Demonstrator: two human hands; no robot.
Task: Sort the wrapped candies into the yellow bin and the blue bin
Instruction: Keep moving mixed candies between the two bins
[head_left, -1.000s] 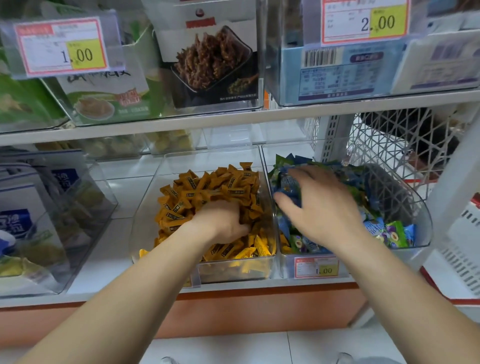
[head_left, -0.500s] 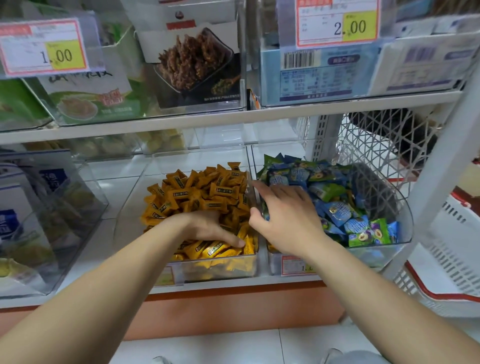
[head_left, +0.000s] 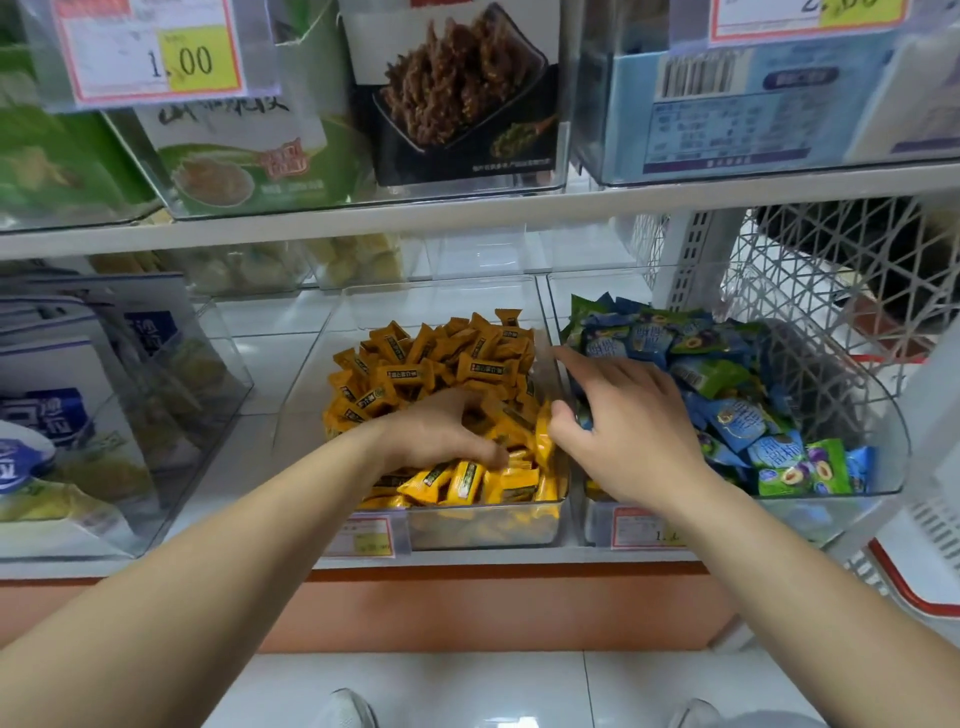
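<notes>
My left hand (head_left: 441, 436) sits in the yellow bin (head_left: 483, 527), fingers curled into yellow candies (head_left: 467, 364); I cannot tell if it grips any. Just right of that bin, my right hand (head_left: 628, 415) spreads open over blue candies (head_left: 737, 423) in the blue bin (head_left: 841, 512).

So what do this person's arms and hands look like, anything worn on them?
The left hand and right hand are ungloved. Both forearms are bare, with no sleeve in view, and no watch, ring or bracelet shows.
</notes>
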